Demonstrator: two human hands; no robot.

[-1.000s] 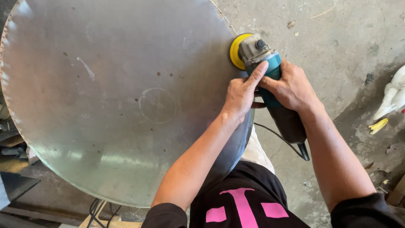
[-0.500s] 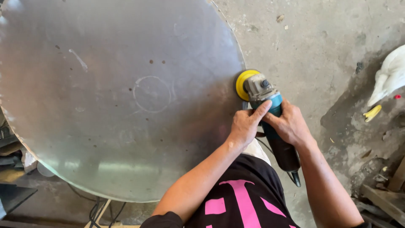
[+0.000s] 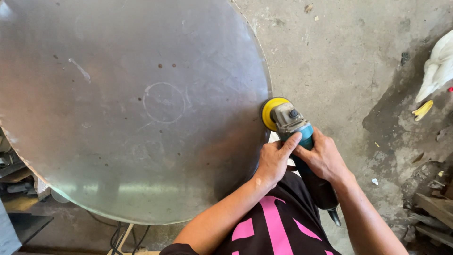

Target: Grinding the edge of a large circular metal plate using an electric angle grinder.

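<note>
Both hands grip the teal grinder, yellow pad touching the metal disc edge

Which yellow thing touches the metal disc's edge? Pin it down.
The yellow pad on the grinder meets the big round metal disc at its right edge. The other yellow piece lies apart on the concrete floor.
</note>
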